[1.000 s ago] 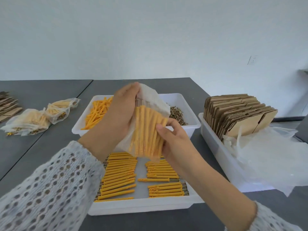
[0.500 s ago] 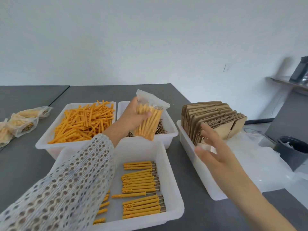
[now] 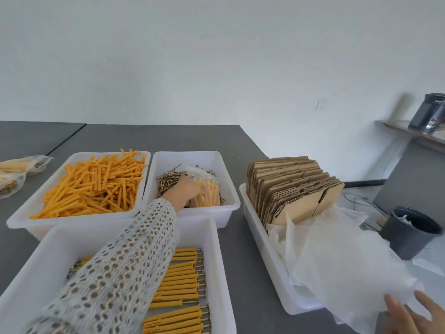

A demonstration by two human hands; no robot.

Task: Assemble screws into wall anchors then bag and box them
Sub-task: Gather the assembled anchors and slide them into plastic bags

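Observation:
My left hand grips a clear bag of assembled orange anchors, lowered into the white bin of loose screws. Left of that bin stands a bin of loose orange anchors. The near bin holds rows of anchors with screws in them, partly hidden by my sleeve. My right hand lies at the bottom right with fingers spread, touching the pile of clear plastic bags. Flat cardboard boxes stand on edge in the long bin on the right.
Filled bags lie on the grey table at the far left. A dark pot stands right of the bag pile, with cables behind it. A shelf with a black appliance is at the far right.
My left hand has carried the filled bag forward and down into the screw bin. My right hand let go of it and swung right and down to the bag pile. The view turned right.

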